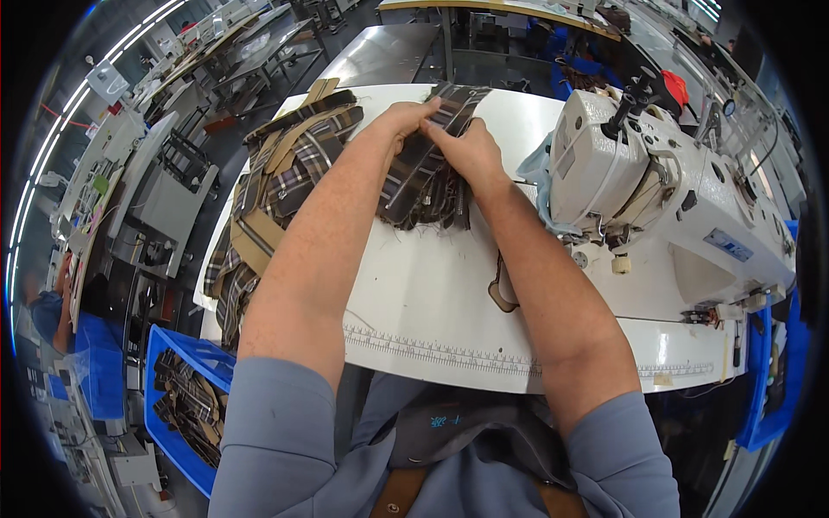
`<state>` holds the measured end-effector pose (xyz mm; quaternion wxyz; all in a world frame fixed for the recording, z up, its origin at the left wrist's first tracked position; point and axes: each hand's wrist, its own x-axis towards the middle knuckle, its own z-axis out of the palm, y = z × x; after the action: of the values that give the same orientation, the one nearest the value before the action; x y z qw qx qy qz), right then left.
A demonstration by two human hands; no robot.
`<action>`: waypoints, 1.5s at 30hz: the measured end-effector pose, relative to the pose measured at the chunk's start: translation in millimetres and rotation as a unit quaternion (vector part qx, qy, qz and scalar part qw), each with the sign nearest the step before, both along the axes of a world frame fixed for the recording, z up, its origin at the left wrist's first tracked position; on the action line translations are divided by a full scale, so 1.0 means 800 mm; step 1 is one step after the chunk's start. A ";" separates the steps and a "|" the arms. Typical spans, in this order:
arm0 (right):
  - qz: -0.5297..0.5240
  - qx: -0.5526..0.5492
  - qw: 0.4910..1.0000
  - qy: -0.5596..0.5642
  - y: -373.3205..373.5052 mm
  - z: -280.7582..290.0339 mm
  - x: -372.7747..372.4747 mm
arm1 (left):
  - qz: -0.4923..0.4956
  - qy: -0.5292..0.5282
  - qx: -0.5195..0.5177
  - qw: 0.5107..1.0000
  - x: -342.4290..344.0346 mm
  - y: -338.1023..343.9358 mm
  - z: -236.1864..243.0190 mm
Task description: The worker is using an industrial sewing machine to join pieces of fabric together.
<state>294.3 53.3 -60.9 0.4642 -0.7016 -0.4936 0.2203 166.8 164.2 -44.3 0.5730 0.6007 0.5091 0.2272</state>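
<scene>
My left hand [404, 119] and my right hand [473, 154] meet at the far side of the white table [432, 293]. Both are closed on a bundle of dark plaid fabric pieces [413, 180], with the thumbs close together on its top. Loose threads hang from the bundle's near, frayed edge. My fingertips are partly hidden behind the cloth. To the left of my left forearm lies a heap of plaid and tan fabric pieces [289, 177], reaching down the table's left edge.
A white sewing machine [596, 160] stands at the right, with a light blue cloth [537, 173] against it. A ruler strip [432, 347] runs along the near table edge. At lower left, a blue crate [164, 423] holds more fabric pieces. Other worktables stand beyond.
</scene>
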 end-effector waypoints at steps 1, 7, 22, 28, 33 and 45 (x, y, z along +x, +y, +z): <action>-0.002 -0.001 1.000 0.000 -0.001 -0.003 0.005 | -0.001 -0.038 -0.076 0.996 0.005 -0.009 0.010; 0.077 0.154 0.958 0.229 0.011 -0.027 0.011 | -0.038 -0.134 -0.101 0.985 0.014 -0.041 0.042; 0.235 0.425 0.853 0.191 -0.079 0.113 -0.050 | -0.049 -0.350 0.322 0.878 -0.086 -0.164 0.110; 0.300 0.309 0.879 0.203 -0.093 0.079 -0.048 | -0.043 -0.382 0.228 0.894 -0.074 -0.219 0.066; 0.260 0.290 0.896 0.212 -0.122 0.074 -0.016 | -0.043 -0.335 0.373 0.864 -0.033 -0.240 0.067; 0.222 0.291 0.919 0.148 -0.171 0.036 -0.017 | 0.083 -0.280 0.401 0.868 -0.030 -0.295 0.034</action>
<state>280.6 -83.9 -32.3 0.6551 -0.3672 -0.6044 0.2657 143.1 -71.7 -16.8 0.3800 0.6452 0.2404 0.6176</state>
